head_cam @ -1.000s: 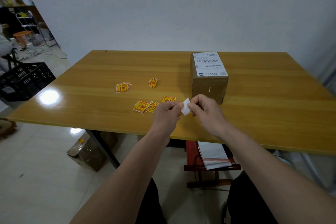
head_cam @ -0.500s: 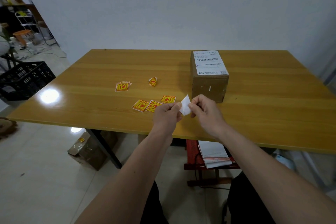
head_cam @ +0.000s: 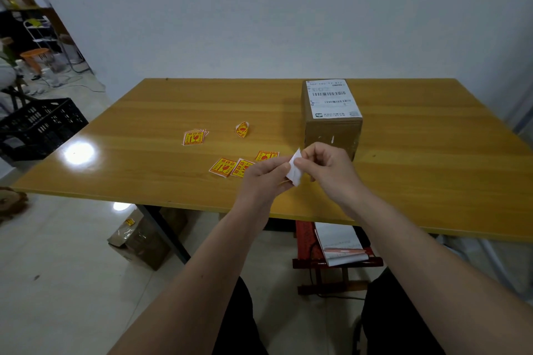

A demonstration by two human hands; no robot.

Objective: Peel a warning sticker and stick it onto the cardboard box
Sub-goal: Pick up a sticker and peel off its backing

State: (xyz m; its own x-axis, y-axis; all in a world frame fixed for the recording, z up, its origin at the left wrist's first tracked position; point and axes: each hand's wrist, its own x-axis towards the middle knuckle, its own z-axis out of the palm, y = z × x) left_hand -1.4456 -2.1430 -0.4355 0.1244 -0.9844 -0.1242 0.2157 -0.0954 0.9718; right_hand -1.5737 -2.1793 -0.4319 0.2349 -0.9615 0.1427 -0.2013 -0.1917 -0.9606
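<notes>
**Backing starts to lift**

Both the left hand [head_cam: 264,179] and right hand [head_cam: 326,168] pinch 1 warning sticker [head_cam: 294,170], now raised and tilted more upright than 1 second ago; peeling seems underway. The cardboard box [head_cam: 331,135] sits just beyond them.

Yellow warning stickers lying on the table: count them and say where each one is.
5 spots: a small stack at left, possibly several; a curled one mid-table; three near the left hand, at and, the last two partly hidden.
</notes>
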